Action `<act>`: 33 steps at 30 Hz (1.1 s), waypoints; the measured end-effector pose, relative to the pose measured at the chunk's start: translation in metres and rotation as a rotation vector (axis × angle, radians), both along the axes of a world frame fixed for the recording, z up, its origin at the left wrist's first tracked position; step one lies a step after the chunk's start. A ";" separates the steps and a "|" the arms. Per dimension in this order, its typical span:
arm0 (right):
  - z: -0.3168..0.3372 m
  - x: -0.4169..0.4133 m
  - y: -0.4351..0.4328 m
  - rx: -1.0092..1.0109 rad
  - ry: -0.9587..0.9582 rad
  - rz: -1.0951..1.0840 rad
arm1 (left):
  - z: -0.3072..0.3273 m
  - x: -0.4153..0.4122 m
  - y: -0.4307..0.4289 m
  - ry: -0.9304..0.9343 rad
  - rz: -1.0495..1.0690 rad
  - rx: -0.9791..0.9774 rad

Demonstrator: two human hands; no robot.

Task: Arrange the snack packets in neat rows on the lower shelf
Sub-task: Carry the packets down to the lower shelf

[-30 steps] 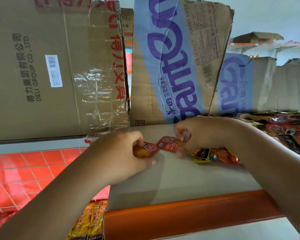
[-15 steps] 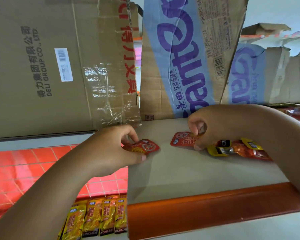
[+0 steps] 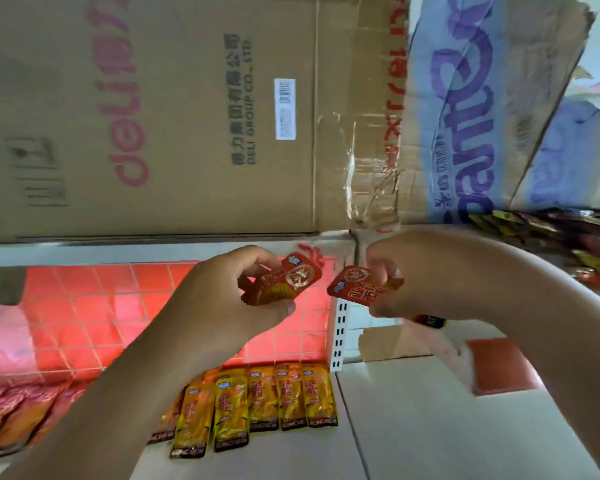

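Note:
My left hand [image 3: 222, 299] pinches a small red snack packet [image 3: 284, 282] in the air at mid-frame. Just right of it, my right hand [image 3: 416, 278] pinches a second red packet [image 3: 352, 287]; a dark-ended yellow packet [image 3: 430, 320] shows under that hand, and I cannot tell whether the hand holds it. On the lower shelf [image 3: 413, 427] below my left arm lies a row of yellow-orange packets [image 3: 278, 400], side by side. More reddish packets [image 3: 21, 417] lie blurred at the far left.
Large cardboard boxes [image 3: 174, 116] and a blue-printed box [image 3: 471, 109] stand above. A heap of mixed packets [image 3: 568, 244] lies at right. Red tiles [image 3: 101, 313] back the lower shelf. A white slotted upright [image 3: 340, 334] divides the bays.
Both hands lifted their red packets off the upper shelf. The view swung left and down, so the hands are over the lower shelf and its packet row is in full sight.

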State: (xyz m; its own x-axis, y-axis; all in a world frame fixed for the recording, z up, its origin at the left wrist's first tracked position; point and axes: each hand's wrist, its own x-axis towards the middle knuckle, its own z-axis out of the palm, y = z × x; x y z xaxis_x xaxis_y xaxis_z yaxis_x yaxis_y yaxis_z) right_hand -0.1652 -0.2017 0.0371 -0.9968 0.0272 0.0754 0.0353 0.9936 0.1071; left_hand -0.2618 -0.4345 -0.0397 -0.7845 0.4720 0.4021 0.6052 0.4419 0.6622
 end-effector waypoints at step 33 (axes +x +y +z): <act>-0.269 -0.224 -0.440 -0.593 -0.113 0.207 | -0.206 -0.087 -0.435 -0.336 0.673 0.046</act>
